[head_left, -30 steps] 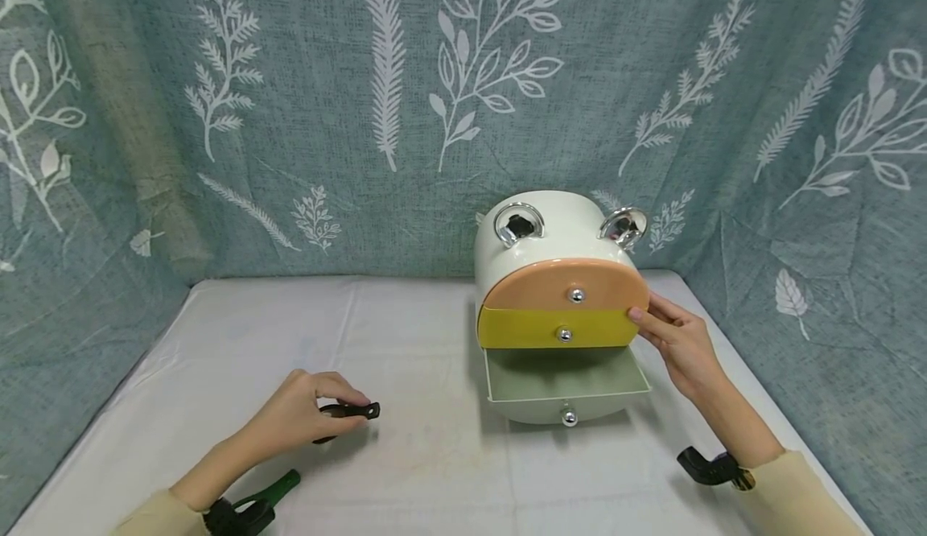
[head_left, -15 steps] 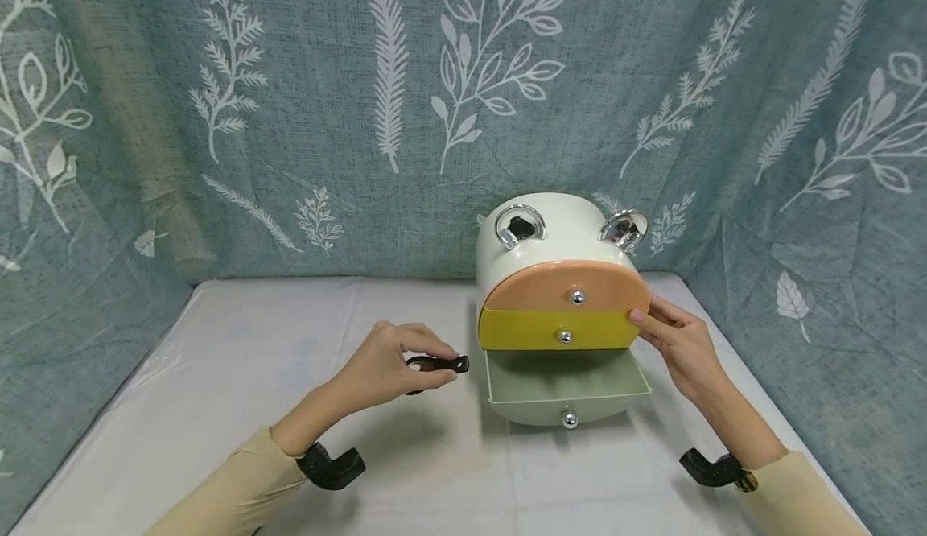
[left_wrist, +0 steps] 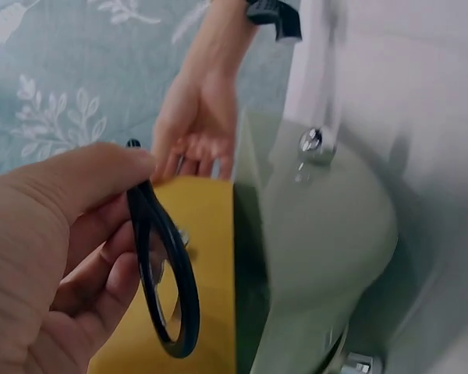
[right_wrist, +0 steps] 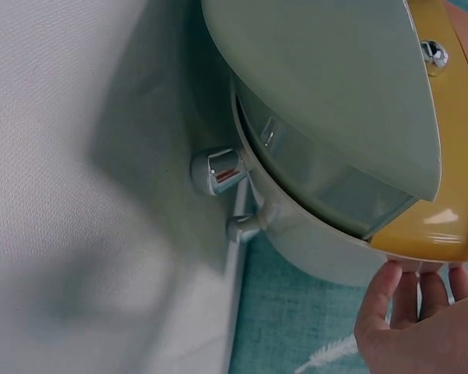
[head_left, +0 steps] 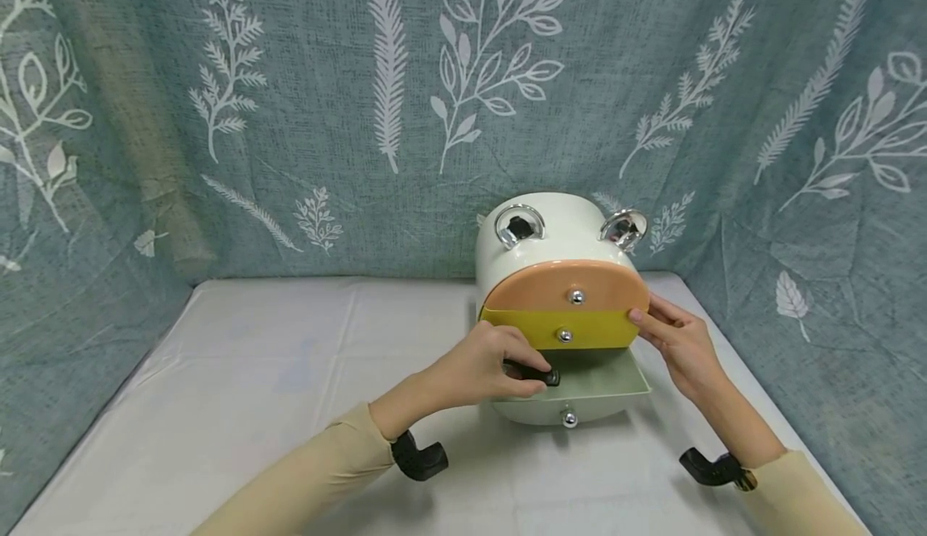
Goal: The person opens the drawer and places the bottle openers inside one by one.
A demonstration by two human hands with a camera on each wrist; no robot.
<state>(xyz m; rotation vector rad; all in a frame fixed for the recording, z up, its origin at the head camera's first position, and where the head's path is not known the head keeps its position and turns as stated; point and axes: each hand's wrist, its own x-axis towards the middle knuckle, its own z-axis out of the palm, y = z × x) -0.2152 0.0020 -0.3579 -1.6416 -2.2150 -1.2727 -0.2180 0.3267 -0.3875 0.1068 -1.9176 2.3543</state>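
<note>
A small magnifying glass with a black frame is pinched between the thumb and fingers of my left hand. In the head view this hand is above the pulled-out pale green bottom drawer. The drawer belongs to a white frog-shaped drawer cabinet. Above it, the yellow drawer and the orange drawer are closed. My right hand rests against the cabinet's right side, its fingertips touching the edge beside the yellow drawer. Part of the green drawer's inside is hidden by my left hand.
Chrome knobs stick out from the drawer fronts, and two chrome eyes stand on the cabinet's top. A white cloth covers the table. Green leaf-patterned curtains hang behind and at both sides.
My left hand has carried the magnifying glass to the right and up, from the table's left part to over the green drawer. My right hand and the cabinet have stayed in place.
</note>
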